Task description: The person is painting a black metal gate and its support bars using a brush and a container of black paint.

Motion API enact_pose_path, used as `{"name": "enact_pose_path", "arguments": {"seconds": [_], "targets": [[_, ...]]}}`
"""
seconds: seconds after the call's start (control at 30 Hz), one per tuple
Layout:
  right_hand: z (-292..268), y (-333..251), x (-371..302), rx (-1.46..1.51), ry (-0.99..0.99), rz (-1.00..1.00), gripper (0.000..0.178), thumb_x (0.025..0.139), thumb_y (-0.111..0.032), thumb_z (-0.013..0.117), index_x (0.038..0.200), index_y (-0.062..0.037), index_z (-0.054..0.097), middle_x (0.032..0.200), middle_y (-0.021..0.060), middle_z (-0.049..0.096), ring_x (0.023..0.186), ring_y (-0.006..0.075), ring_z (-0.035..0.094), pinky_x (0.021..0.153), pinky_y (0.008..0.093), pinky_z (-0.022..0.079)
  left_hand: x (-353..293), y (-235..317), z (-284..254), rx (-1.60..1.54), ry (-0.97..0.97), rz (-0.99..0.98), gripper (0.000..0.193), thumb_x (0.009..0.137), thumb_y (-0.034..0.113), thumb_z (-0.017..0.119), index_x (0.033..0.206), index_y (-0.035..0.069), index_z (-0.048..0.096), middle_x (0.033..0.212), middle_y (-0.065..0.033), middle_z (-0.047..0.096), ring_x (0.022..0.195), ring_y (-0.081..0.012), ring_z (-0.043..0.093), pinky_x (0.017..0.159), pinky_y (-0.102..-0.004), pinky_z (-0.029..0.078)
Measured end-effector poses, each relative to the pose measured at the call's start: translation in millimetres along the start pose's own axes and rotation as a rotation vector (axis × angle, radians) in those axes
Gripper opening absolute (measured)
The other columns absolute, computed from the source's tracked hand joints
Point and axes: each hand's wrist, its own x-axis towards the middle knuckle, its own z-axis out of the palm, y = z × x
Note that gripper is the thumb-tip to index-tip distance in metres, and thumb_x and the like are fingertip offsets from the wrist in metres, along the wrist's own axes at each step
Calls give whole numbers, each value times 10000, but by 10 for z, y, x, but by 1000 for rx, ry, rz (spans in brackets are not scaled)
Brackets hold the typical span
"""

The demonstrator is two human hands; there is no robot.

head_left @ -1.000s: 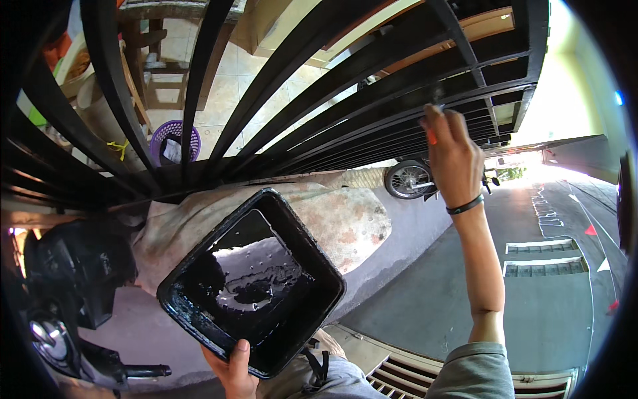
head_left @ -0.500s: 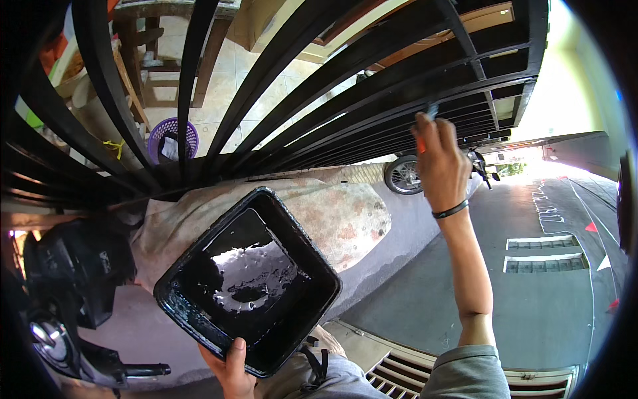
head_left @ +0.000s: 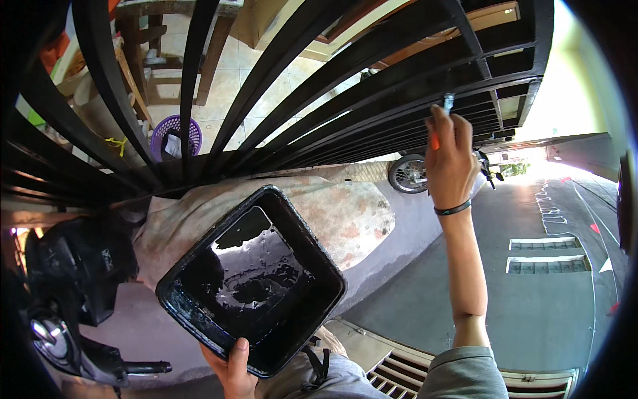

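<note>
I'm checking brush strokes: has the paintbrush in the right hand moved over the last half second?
Yes: the paintbrush has moved to the picture's right and slightly up, nearer the black grille's crossbar.

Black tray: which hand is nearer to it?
Left: the left hand holds the black tray by its edge; the right hand is apart, up at the dark bars.
</note>
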Motion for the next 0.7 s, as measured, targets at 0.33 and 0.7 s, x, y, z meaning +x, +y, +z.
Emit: {"name": "enact_pose_path", "arguments": {"seconds": [0.33,0.7], "targets": [[11,61,-55,-4,38,10,343,918,-179,778,1244,-168,670,1065,70,641,671,274,708,523,369,548,9,9,-9,-7,17,-20,744,833,115,677,1509,4,388,1394,-185,537,1251,-308,590,1074,-454,517],[56,195,-244,48,-41,-57,330,938,-146,751,1258,-160,674,1069,95,649,704,274,718,572,379,580,2,4,17,-3,2,-34,752,831,112,664,1516,-8,378,1425,-191,526,1292,-320,568,1115,-457,479]]}}
